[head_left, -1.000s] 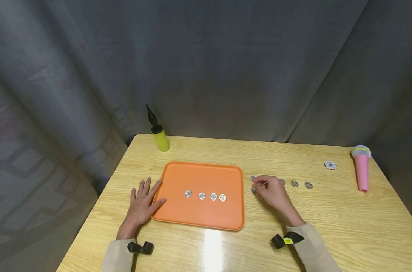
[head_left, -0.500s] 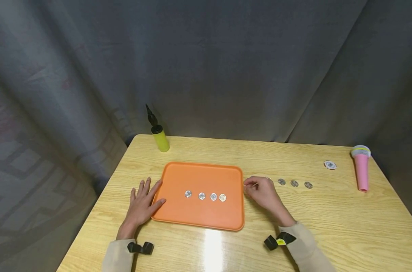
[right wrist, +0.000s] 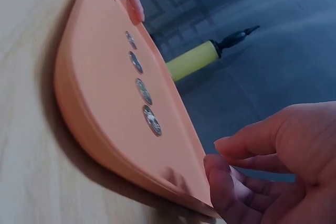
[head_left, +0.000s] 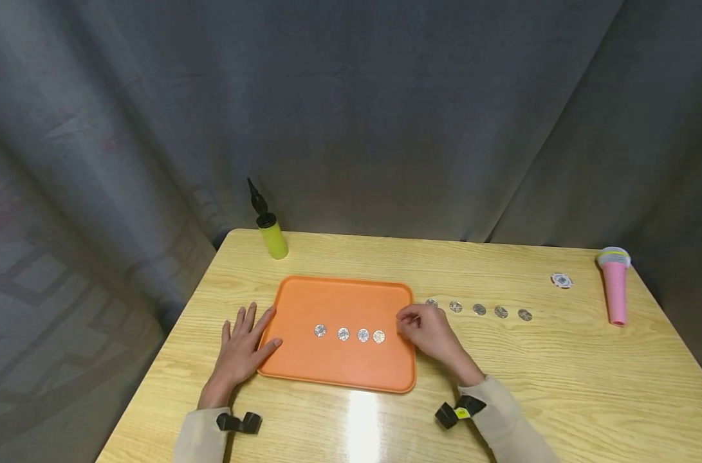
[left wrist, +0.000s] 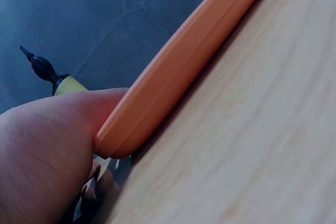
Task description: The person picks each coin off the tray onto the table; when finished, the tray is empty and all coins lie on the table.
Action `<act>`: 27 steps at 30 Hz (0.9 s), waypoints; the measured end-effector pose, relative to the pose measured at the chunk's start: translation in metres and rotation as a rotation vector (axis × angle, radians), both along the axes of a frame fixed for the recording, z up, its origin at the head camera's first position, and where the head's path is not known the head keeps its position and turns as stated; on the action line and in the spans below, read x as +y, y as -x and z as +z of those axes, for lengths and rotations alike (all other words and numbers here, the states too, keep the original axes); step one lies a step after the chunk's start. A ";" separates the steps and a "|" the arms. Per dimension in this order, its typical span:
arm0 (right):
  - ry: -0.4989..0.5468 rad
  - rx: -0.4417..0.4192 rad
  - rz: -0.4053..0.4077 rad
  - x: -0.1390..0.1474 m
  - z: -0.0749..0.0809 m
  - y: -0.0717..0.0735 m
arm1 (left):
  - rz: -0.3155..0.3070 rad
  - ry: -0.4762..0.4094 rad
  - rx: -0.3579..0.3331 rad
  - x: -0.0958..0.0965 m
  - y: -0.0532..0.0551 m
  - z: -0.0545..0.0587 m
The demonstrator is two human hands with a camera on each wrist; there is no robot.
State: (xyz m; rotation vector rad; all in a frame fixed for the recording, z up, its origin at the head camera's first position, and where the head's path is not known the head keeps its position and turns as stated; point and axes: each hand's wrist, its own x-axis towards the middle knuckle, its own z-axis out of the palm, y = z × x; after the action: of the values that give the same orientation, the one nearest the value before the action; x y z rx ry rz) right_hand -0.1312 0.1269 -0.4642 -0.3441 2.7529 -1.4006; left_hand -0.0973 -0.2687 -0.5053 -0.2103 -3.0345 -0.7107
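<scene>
The orange tray lies on the table with a row of silver coins across it. My left hand rests spread on the tray's left rim, thumb and index finger over the edge. Over the tray's right edge, my right hand pinches a coin between thumb and fingertips; the coin is mostly hidden by the fingers. In the right wrist view the fingertips stand right at the tray's far rim, beyond the coins.
Several more coins lie in a row right of the tray. A white patterned poker chip and a pink toy microphone are farther right. A yellow-green hand pump stands at the back left, before a grey curtain.
My right hand has moved left from beside the coin row to over the tray's right edge, taking one coin along. My left hand has stayed on the rim.
</scene>
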 end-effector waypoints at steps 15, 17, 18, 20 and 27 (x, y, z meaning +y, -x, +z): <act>-0.055 0.005 0.052 -0.027 -0.008 0.001 | -0.002 0.001 0.004 0.000 0.000 -0.001; -0.062 0.023 0.068 -0.029 -0.010 0.001 | -0.002 0.001 0.004 0.000 0.000 -0.001; -0.069 0.033 0.076 -0.030 -0.010 0.001 | -0.001 0.001 0.003 0.000 0.000 -0.001; -0.075 0.044 0.090 -0.032 -0.012 0.001 | 0.001 0.003 0.001 0.001 0.000 -0.001; -0.107 0.068 0.092 -0.039 -0.014 -0.003 | 0.001 0.007 0.006 0.000 0.000 0.000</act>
State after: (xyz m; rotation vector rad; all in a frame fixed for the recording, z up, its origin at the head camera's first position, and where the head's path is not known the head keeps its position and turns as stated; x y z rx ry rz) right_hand -0.1282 0.0877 -0.4779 -0.5153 2.8112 -1.2372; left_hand -0.0973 -0.2684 -0.5052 -0.2111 -3.0316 -0.6989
